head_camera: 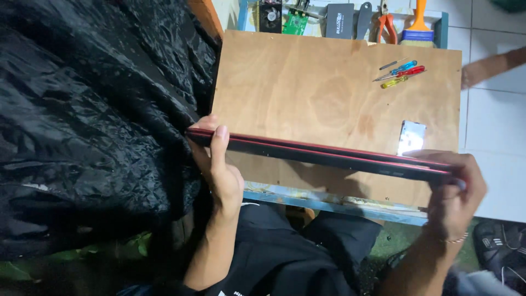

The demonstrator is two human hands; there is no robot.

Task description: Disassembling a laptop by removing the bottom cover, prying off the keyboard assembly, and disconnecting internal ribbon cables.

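A black quilted sheet (pixel 82 109) fills the left side, glossy and crumpled, reaching up to the edge of the plywood board (pixel 329 93). The left hand (pixel 219 164) clamps the left end of a closed red-and-black laptop (pixel 329 154), thumb behind it and fingers pressed together over its near edge. The laptop is held on edge, low over the near part of the board, and runs slightly downward to the right. Beyond the board's far edge lies a blue-rimmed tray (pixel 441 24) holding, from the left, a small fan (pixel 270 15), a green circuit board (pixel 296 23), a flat dark grey box with a pale label (pixel 339 21), a grey blade-shaped tool (pixel 362 17), orange-handled pliers (pixel 388 24) and a brush with an orange handle (pixel 419 27). On the board's far right corner lie small screwdrivers (pixel 402 72) with blue, red and yellow handles, close together. Nearer, a small shiny metal rectangle (pixel 412 137) lies flat just behind the laptop. The right hand (pixel 455 192) curls closed around the laptop's right end.
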